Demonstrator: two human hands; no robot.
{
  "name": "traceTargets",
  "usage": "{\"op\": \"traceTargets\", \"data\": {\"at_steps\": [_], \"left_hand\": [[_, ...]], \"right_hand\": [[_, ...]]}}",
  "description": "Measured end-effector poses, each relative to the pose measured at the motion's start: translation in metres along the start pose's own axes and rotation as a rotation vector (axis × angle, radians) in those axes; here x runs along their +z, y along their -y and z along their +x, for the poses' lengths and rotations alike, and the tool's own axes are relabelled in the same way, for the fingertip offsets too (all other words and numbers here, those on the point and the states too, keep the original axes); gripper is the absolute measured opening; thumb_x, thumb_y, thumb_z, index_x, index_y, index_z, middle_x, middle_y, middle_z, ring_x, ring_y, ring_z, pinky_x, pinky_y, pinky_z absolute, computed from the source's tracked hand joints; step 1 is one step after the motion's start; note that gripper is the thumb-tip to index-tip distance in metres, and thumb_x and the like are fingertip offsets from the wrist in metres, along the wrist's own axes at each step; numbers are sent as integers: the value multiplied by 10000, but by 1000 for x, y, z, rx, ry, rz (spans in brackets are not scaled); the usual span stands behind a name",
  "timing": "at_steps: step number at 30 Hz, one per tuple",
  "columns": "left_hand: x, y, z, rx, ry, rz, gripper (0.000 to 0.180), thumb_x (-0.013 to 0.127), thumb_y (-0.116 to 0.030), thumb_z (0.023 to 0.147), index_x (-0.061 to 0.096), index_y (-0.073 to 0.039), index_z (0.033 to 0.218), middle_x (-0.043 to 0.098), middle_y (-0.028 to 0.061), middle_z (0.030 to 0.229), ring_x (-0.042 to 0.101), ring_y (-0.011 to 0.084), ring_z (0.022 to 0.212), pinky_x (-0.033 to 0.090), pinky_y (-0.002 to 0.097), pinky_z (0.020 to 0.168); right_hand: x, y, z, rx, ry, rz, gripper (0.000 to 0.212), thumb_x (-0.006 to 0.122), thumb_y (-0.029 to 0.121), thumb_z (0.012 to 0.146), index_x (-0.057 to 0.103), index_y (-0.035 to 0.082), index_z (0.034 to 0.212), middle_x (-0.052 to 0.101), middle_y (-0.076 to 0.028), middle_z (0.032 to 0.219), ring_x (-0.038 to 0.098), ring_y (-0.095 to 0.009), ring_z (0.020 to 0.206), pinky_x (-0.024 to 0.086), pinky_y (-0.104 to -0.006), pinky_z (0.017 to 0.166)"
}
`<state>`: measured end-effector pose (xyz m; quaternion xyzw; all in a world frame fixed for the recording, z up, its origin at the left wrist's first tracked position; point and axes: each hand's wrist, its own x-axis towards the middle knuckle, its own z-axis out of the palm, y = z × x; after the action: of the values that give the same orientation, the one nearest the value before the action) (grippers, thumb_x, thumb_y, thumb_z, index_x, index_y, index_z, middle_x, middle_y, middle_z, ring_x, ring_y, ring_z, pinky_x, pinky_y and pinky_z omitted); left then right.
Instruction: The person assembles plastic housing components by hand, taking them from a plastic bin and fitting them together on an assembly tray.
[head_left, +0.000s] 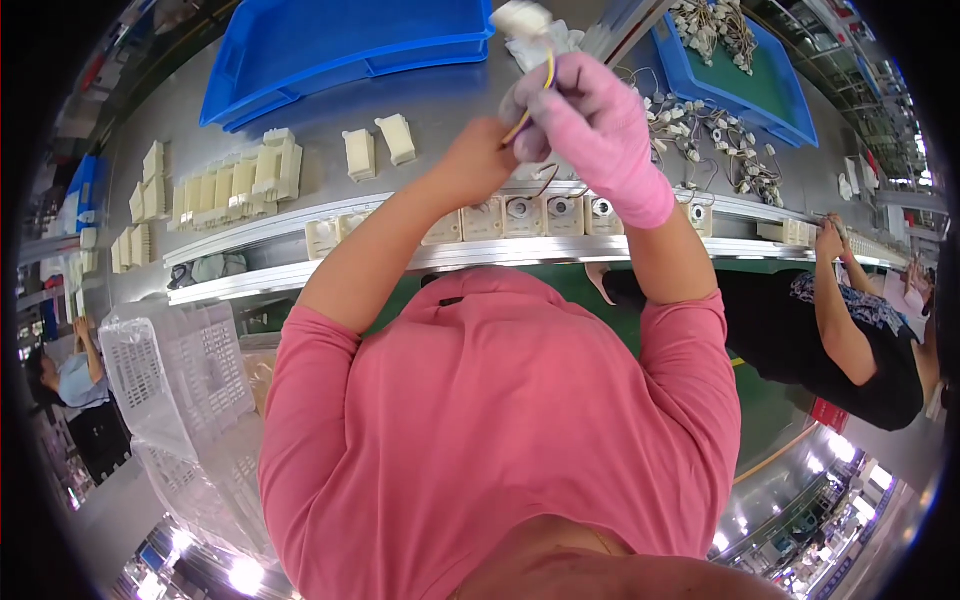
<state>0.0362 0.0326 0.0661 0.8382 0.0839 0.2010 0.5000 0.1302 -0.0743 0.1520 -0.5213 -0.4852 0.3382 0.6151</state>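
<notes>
Above the metal bench my bare left hand (474, 162) and my right hand (598, 118), in a pink glove with grey fingertips, meet close together. Between them runs a wire lead (550, 72) with yellow and darker strands, pinched by the right hand's fingers. A white connector (522, 18), somewhat blurred, stands at the lead's upper end. The left fingers close around the lower end of the lead, their tips partly covered by the glove. Just below the hands, several square off-white housings (523, 216) with round centres sit in a row along a metal rail.
Cream plastic blocks (228, 190) stand in rows at left, with two more (360, 155) nearer the middle. A blue tray (340, 75) lies at the back. Loose wire leads (715, 140) and another blue tray (785, 105) are at right. A co-worker (850, 330) works at the right.
</notes>
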Motion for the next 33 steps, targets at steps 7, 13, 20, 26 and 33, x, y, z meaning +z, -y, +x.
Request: {"op": "traceTargets", "data": {"at_steps": [7, 13, 20, 26, 33], "left_hand": [[-41, 22, -36, -536, 323, -470, 391, 320, -318, 909, 589, -36, 942, 607, 29, 759, 527, 128, 754, 391, 272, 719], [-11, 25, -37, -507, -40, -705, 475, 302, -411, 907, 526, -27, 1074, 585, 47, 909, 520, 138, 755, 409, 274, 722], [-31, 43, -32, -787, 198, -705, 393, 461, -389, 855, 546, -24, 735, 435, 1, 572, 417, 119, 529, 329, 243, 473], [-23, 23, -38, -550, 38, -193, 316, 556, -265, 803, 488, -32, 601, 405, 25, 494, 421, 198, 457, 342, 325, 451], [-12, 36, -73, 70, 107, 462, 80, 588, -105, 687, 551, -35, 696, 489, 100, 756, 480, 285, 746, 383, 383, 626]], "right_hand": [[-14, -72, -8, 99, -244, -519, 202, 482, 202, 851, 506, 3, 874, 573, -84, 693, 528, -98, 537, 435, -197, 527], [43, -85, -26, 510, 27, -38, 280, 520, 211, 814, 475, 14, 1007, 559, -67, 741, 523, -114, 564, 438, -247, 524], [33, -91, -29, -130, -90, -913, 292, 557, 124, 771, 450, -5, 1010, 523, -48, 753, 518, -102, 641, 417, -248, 537], [24, -93, -34, 406, 70, -82, 242, 579, 175, 732, 486, 46, 914, 546, -107, 740, 549, -256, 682, 439, -320, 616], [27, -98, -30, 61, 647, -1249, 207, 556, 284, 754, 516, 94, 828, 568, -90, 773, 572, -262, 745, 448, -367, 630]]}}
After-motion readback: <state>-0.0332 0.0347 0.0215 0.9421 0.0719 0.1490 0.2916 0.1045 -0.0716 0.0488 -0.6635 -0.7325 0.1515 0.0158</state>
